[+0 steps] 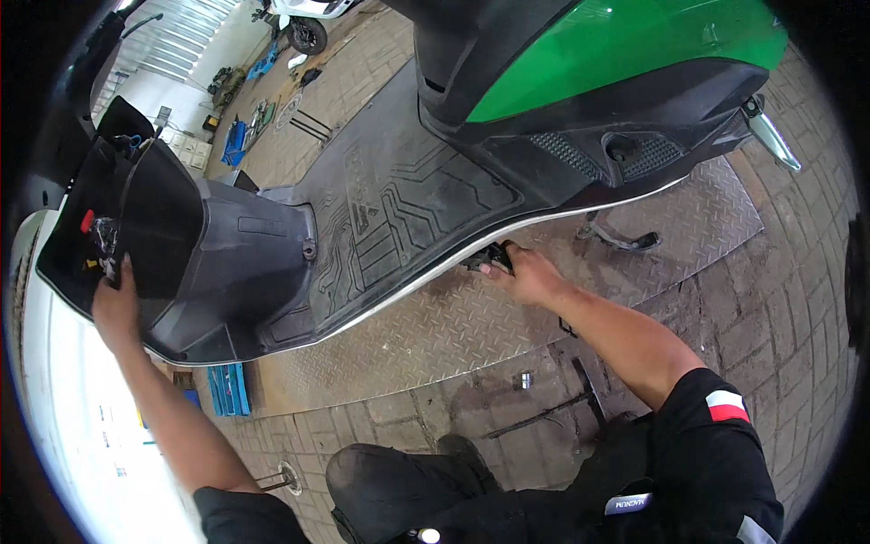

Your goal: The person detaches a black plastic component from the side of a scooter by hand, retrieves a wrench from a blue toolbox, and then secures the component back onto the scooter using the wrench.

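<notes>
A scooter with green side panels (625,59) and a black ribbed footboard (399,199) stands across the view. At the far left my left hand (116,308) reaches into the open black front compartment (163,231), fingers drawn together at some small loose items (101,236); what they pinch is too small to name. Below the footboard's near edge, my right hand (535,275) has its fingers curled around a dark part, mostly hidden by the edge and the hand. A red piece (87,221) lies in the compartment above my left hand.
Beneath the scooter is a metal tread plate (399,354), with a black stand leg (625,238) over it. A small metal socket (526,380) and a dark metal bar (589,390) lie on the paving near my knees. A blue toolbox (227,390) sits at lower left.
</notes>
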The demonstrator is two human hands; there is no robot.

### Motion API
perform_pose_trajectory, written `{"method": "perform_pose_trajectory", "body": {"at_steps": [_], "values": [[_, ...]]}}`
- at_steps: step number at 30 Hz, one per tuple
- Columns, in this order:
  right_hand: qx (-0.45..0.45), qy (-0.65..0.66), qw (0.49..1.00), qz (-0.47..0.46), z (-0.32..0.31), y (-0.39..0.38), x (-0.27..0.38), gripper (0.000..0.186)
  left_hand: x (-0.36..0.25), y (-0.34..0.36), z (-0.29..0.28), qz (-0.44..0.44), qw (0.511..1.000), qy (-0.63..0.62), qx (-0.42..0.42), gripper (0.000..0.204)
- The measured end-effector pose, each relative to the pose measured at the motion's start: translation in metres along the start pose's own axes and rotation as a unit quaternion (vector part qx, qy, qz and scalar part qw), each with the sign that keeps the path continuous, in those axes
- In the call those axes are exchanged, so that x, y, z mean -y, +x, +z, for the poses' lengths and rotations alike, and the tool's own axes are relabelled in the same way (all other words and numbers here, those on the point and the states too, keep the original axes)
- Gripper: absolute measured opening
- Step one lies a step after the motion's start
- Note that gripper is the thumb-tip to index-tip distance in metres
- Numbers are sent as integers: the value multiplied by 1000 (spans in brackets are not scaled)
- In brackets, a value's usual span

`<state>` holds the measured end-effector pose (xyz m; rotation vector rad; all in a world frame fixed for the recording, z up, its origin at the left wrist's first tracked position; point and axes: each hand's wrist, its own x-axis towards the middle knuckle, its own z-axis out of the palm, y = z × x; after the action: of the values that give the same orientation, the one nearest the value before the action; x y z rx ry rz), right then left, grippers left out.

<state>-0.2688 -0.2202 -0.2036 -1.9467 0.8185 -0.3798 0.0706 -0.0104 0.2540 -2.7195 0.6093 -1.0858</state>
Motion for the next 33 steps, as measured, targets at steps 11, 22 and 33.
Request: {"method": "perform_pose_trajectory", "body": {"at_steps": [11,22,33], "values": [[-3,14,1000,9,1,6,6,74,4,-104,29,82,928,-253,-262,56],[-44,21,998,25,23,4,0,68,-250,-379,166,-134,462,-685,548,56],[-26,-21,999,-19,18,6,-10,74,-294,-377,174,-156,475,-768,401,44]]}}
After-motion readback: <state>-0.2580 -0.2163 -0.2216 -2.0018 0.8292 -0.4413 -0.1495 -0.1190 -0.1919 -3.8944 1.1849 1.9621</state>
